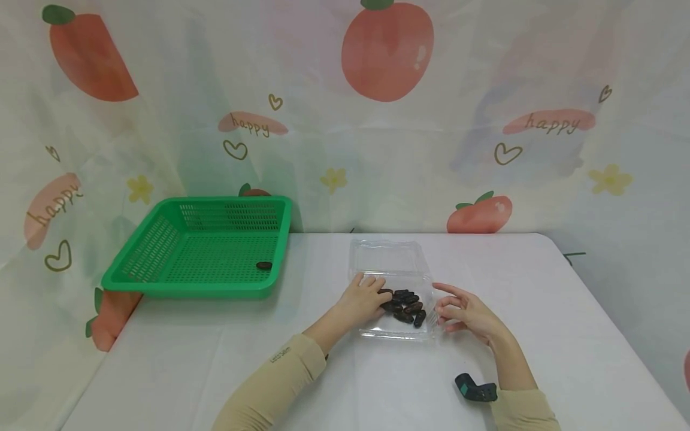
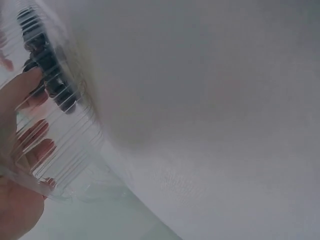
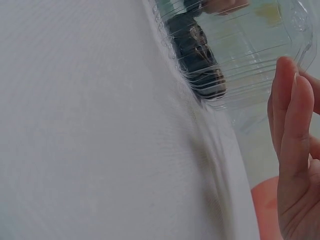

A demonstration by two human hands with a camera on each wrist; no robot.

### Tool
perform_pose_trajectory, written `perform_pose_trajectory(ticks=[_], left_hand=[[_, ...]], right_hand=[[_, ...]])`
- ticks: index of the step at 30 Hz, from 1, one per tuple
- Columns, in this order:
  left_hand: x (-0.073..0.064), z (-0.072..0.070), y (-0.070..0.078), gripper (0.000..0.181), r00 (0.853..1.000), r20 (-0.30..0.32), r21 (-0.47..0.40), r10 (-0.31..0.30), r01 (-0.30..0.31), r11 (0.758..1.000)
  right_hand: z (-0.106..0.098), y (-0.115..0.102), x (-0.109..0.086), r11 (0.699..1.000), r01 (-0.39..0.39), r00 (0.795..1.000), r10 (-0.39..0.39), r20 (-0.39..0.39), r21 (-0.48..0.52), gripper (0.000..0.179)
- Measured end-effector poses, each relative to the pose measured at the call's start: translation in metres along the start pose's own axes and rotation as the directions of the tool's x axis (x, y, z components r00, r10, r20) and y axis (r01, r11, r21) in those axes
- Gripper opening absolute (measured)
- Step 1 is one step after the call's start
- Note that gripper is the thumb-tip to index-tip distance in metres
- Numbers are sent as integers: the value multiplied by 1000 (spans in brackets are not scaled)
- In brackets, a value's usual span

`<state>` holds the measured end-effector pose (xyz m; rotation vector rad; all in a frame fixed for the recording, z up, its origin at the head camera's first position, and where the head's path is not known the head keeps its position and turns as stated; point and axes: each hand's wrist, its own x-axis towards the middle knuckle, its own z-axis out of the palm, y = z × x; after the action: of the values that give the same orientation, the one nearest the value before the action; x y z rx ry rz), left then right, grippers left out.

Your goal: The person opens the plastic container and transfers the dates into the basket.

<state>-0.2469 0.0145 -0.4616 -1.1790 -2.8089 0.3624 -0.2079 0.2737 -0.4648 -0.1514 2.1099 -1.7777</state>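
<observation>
A clear plastic clamshell box (image 1: 390, 334) stands on the table with its lid (image 1: 385, 257) tipped back. Several dark, wrinkled dates (image 1: 414, 307) lie in its base, and more dates (image 2: 47, 65) show through the ridged wall in the left wrist view. My left hand (image 1: 362, 302) reaches over the box's left side and pinches a date between thumb and finger; its other fingers are spread. To the right, my right hand (image 1: 468, 312) has its fingers extended by the box wall, holding nothing; whether the fingertips touch the plastic is unclear.
A green slotted basket (image 1: 185, 293) stands at the back left, with one date (image 1: 263, 266) inside near its right wall. A black wrist device (image 1: 475, 389) sits by the right sleeve. Behind the white table (image 1: 215, 365) hangs a fruit-print cloth (image 1: 388, 173).
</observation>
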Motion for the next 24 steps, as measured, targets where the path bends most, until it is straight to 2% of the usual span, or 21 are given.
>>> perform_pose_trajectory(ticks=[7,12,17,21,24], left_hand=[[1,-3,-3,31,994,-78,-90,-82,75,993],[-1,-8,-9,24,980,-126,-83,-155,145,986],[-7,-20,-23,21,963,-170,-54,-209,202,978],[-15,-27,-37,20,943,-219,-56,-250,244,968],[-20,-29,-50,20,916,-269,-84,-297,285,955]], right_hand=[[0,-1,-1,1000,4,1000,-4,-2,-5,69],[0,0,-2,1000,2,1000,-2,-5,-7,69],[1,0,-2,1000,-2,1000,2,-14,-9,69],[1,0,-2,1000,-4,1000,4,-12,-7,69],[1,-1,-1,1000,-3,1000,3,-10,-3,69]])
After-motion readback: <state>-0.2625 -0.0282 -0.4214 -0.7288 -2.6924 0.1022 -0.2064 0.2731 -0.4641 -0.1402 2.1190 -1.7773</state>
